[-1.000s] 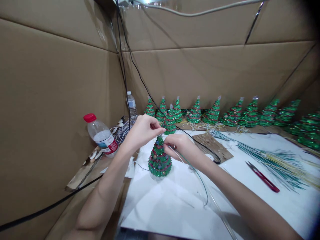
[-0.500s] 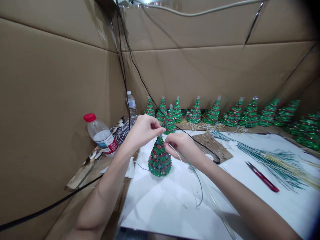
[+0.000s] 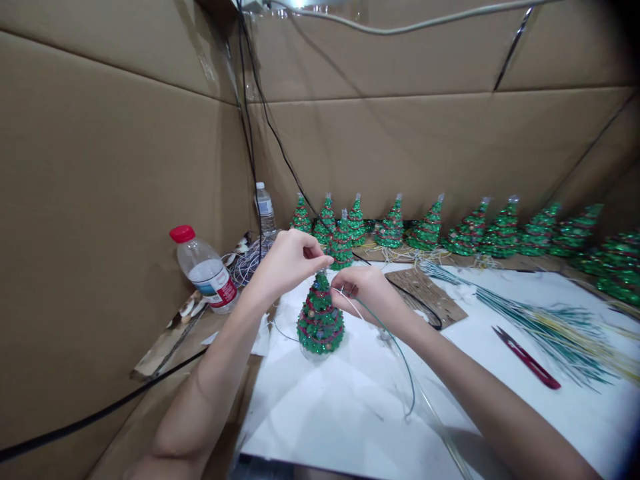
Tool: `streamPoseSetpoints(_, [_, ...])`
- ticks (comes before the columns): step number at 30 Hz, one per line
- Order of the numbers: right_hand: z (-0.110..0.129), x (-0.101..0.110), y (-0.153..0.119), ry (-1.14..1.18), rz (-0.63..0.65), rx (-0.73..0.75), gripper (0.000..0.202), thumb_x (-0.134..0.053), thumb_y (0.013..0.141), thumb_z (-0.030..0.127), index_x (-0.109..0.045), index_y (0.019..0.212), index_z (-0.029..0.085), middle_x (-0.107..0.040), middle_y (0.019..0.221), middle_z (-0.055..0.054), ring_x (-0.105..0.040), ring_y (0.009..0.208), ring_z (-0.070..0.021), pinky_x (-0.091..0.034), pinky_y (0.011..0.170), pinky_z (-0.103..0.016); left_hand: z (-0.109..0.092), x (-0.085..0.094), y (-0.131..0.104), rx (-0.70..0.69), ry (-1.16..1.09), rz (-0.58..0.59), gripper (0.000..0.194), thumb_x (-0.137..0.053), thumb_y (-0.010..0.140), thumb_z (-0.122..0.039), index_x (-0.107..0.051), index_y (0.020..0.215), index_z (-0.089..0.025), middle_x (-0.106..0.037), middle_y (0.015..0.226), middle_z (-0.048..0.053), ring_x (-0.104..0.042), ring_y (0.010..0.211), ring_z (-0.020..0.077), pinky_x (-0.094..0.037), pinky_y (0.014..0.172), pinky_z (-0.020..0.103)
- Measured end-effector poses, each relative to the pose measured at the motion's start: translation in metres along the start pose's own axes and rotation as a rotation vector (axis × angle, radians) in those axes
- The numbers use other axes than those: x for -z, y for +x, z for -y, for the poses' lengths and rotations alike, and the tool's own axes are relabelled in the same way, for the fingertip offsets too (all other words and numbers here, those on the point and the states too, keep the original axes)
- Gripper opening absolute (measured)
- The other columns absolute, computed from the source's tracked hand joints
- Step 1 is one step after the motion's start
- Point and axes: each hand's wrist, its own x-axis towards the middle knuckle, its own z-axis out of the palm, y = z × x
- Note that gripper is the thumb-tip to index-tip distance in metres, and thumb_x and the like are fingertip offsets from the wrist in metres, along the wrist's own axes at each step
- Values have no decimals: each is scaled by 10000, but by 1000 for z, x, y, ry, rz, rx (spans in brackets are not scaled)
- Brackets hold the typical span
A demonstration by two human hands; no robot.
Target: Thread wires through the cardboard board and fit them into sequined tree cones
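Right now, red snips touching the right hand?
Apart. The head view shows white board between the red snips and the right hand.

lit from above; right perhaps blurred

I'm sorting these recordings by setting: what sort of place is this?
Probably a small craft workshop bench, walled in with cardboard. A row of similar green decorated trees stands along the back, and red-handled snips lie beside a bundle of green and yellow strands.
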Motion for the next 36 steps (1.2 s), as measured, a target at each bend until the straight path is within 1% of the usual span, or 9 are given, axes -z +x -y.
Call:
streamPoseSetpoints(6, [-1,-1,-1,-34,-1,89,118,-554,798,85,-594,720,163,-616,639,4,-548,560,-101,-414,567,-198,-1,0,-1,-2,4,11,211,-683,759,-282,-677,608,-134,-661,580,23,-560,545,113,-381,515,229])
streamPoseSetpoints(9, [-4,-2,-3,-70,5,143,108,-524,839,104,-583,772,165,-627,687,-20,-545,593,-120,-417,587,-228,-1,-1,-1,-16,14,-2,207,-678,760,-273,-674,609,-131,-653,575,24,-561,548,116,-374,507,226])
streamPoseSetpoints(13, [-8,-3,-4,-104,17,191,102,-517,852,113,-570,784,167,-617,689,-26,-525,591,-128,-405,576,-242,-2,-1,-1,-33,31,-9,210,-674,764,-264,-666,600,-133,-637,559,18,-543,534,109,-365,500,225])
streamPoseSetpoints(19, [-10,-5,-4,-92,14,199,111,-509,857,122,-560,772,172,-612,674,-17,-529,585,-124,-414,577,-238,-1,-1,-1,-40,11,5,222,-678,765,-285,-661,601,-137,-648,570,24,-542,534,112,-374,498,226])
streamPoseSetpoints(23, [-11,-6,-4,-49,8,170,98,-524,849,128,-563,769,169,-620,670,-13,-552,585,-118,-430,577,-226,0,-1,-1,-44,16,5,225,-675,768,-296,-668,610,-137,-652,576,26,-552,543,117,-375,497,227])
streamPoseSetpoints(28, [-10,-2,-3,-4,49,145,87,-566,828,130,-567,751,172,-625,646,3,-579,572,-109,-440,564,-205,0,-1,-2,-19,22,3,216,-677,764,-292,-670,614,-137,-657,581,27,-562,548,118,-378,501,226])
streamPoseSetpoints(36, [-11,-3,-5,-32,51,209,98,-496,891,143,-551,819,181,-613,694,-22,-549,593,-128,-423,569,-233,-5,1,-2,-21,42,-7,215,-669,753,-256,-648,573,-141,-629,540,14,-544,525,112,-367,496,224])
